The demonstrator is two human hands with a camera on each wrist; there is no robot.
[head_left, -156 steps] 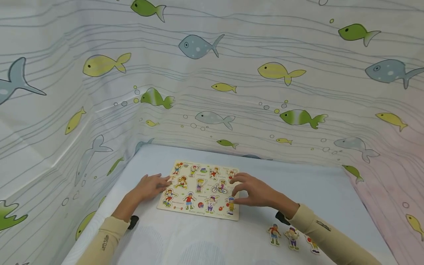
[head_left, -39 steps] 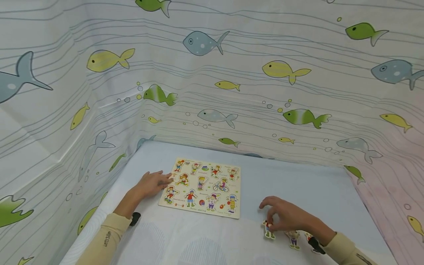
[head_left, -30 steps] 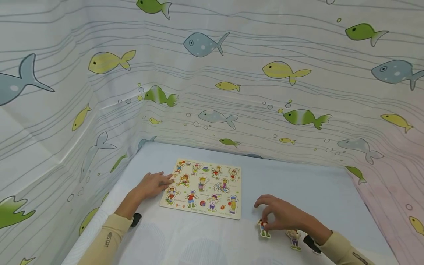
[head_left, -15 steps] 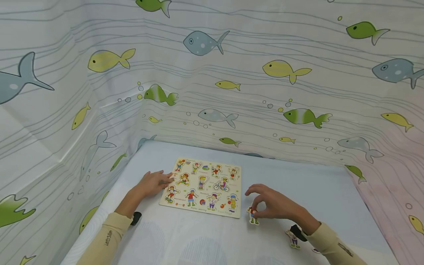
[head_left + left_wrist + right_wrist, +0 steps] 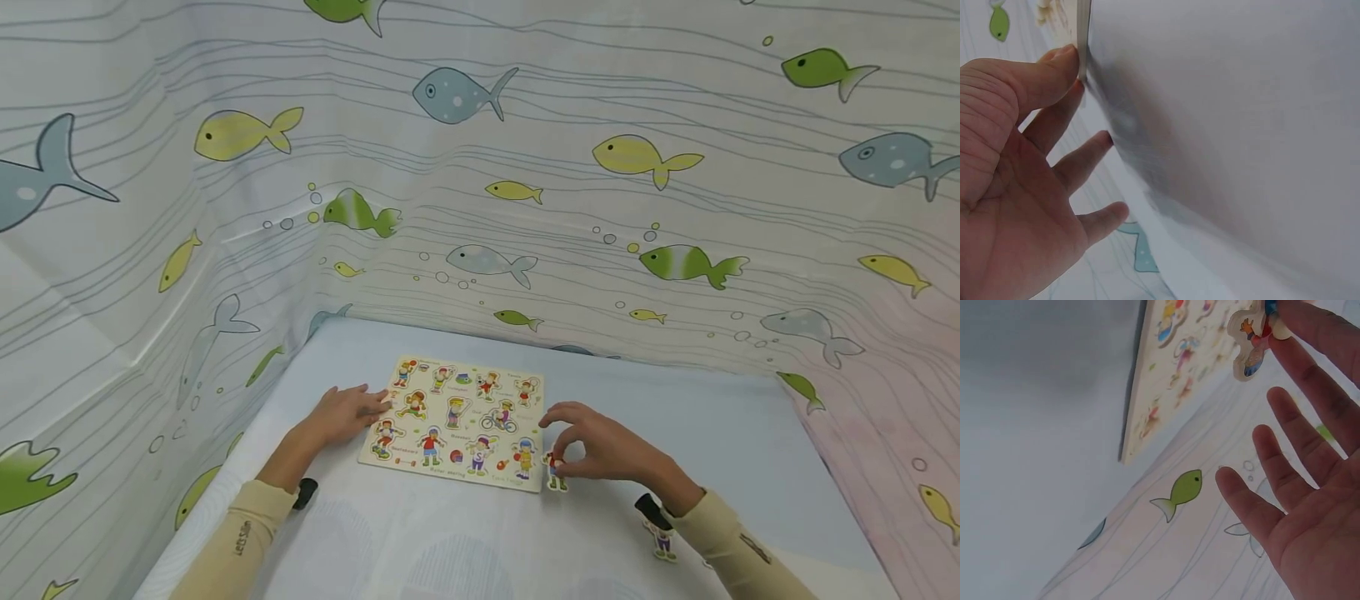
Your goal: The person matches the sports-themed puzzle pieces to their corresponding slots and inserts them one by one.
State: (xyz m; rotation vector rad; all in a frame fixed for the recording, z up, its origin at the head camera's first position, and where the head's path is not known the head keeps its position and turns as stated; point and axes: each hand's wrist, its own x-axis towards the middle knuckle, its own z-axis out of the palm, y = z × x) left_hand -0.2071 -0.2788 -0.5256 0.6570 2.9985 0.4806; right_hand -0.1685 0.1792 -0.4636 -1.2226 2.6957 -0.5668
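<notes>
A wooden puzzle board [image 5: 457,421] printed with sport figures lies flat on the pale blue table. My left hand [image 5: 341,414] rests flat on the table with straight fingers touching the board's left edge [image 5: 1082,37]. My right hand [image 5: 600,450] pinches a small cut-out figure piece [image 5: 555,472] by its peg, just off the board's near right corner. In the right wrist view the piece [image 5: 1250,339] hangs at my fingertips beside the board [image 5: 1166,369].
Another loose figure piece [image 5: 660,540] lies on the table near my right sleeve. A fish-patterned curtain [image 5: 480,167] walls the table at the back and on both sides. Bare table surface [image 5: 450,542] lies in front of the board.
My right hand picked a figure piece up from the loose ones at the near right and carried it left to the board's corner. The left hand stayed put.
</notes>
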